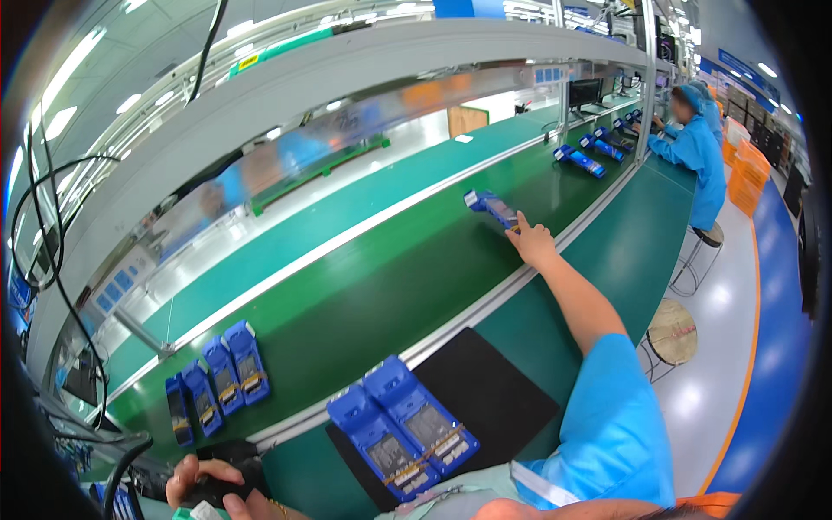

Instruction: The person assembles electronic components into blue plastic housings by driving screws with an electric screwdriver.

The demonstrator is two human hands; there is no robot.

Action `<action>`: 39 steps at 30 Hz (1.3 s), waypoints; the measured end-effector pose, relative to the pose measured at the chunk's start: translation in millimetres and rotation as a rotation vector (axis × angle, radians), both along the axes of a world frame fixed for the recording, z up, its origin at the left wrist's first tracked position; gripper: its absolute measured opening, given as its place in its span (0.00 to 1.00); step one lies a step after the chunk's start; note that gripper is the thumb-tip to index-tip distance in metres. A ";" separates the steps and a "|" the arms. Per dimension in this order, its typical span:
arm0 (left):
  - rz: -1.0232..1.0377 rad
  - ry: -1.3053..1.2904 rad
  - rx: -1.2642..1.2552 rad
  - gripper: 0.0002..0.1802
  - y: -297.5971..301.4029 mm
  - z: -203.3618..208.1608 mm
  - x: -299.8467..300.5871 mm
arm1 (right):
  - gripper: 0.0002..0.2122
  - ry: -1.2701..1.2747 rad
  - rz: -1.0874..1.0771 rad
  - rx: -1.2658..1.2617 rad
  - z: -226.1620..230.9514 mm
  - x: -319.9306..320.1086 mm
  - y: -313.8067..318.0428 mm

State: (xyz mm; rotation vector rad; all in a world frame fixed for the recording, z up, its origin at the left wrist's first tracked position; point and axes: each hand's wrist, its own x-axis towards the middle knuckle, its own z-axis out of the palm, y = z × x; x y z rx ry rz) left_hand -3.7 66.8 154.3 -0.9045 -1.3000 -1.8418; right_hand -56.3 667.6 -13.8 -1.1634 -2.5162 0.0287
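Observation:
My right hand (536, 245) is stretched far out over the green conveyor belt, its fingers closed on the near end of a blue payment terminal (494, 208). Low at the left, my left hand (208, 485) is curled against a dark object (238, 472) whose kind I cannot make out. Directly before me, two blue payment terminals (368, 433) (420, 407) lie side by side, partly on a black mat (494, 381). Rubber bands wrap their lower ends, and white parts show in them.
Several blue terminals (224, 373) stand in a row on the belt (347, 295) at left. More terminals (581, 160) lie further along it. A co-worker in blue (689, 147) sits at the far right. A stool (672, 332) stands beside the bench; black cables (54, 217) hang at left.

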 end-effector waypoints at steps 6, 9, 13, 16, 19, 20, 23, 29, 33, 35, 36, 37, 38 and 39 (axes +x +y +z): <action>0.016 0.142 -0.042 0.34 -22.0 -12.0 -8.6 | 0.26 0.631 0.591 -1.593 53.1 122.0 -142.1; -0.009 0.144 -0.046 0.35 -26.4 -5.9 -2.1 | 0.31 0.548 0.636 -2.109 43.4 168.8 -193.6; -0.110 0.102 -0.046 0.35 -28.2 -3.5 -2.1 | 0.29 0.394 0.674 -2.142 31.3 194.7 -238.2; -0.179 0.033 -0.002 0.34 -26.9 -0.4 2.8 | 0.28 0.365 0.668 -2.170 27.1 192.7 -252.7; -0.277 -0.029 0.021 0.34 -26.9 0.2 5.6 | 0.27 0.325 0.591 -2.239 18.8 185.0 -248.1; -0.303 -0.040 0.021 0.34 -25.2 1.2 8.1 | 0.26 0.304 0.490 -2.215 19.4 182.3 -247.5; -0.315 -0.059 0.026 0.35 -22.1 1.2 14.1 | 0.25 0.064 0.424 -1.616 37.1 173.8 -264.3; -0.546 -0.127 0.000 0.34 -10.5 0.1 19.0 | 0.25 -0.416 0.488 -0.154 65.7 175.9 -291.6; -0.764 -0.297 -0.056 0.34 2.3 -3.7 25.9 | 0.29 0.089 0.910 -0.623 117.8 182.5 -342.9; -0.867 -0.336 -0.053 0.35 17.6 -7.9 29.9 | 0.36 0.355 1.240 -0.643 132.4 183.6 -377.6; -0.902 -0.297 -0.085 0.35 26.7 -11.4 27.7 | 0.36 0.356 1.239 -0.649 138.5 181.2 -392.8; -0.842 -0.244 -0.145 0.34 33.5 -15.6 25.4 | 0.37 0.437 1.303 -0.600 144.3 176.0 -407.4; -0.798 -0.229 -0.187 0.34 37.9 -19.4 26.7 | 0.39 0.519 1.366 -0.549 147.0 171.1 -417.8; -0.761 -0.207 -0.227 0.33 41.7 -21.0 27.5 | 0.39 0.522 1.366 -0.547 148.3 167.4 -422.5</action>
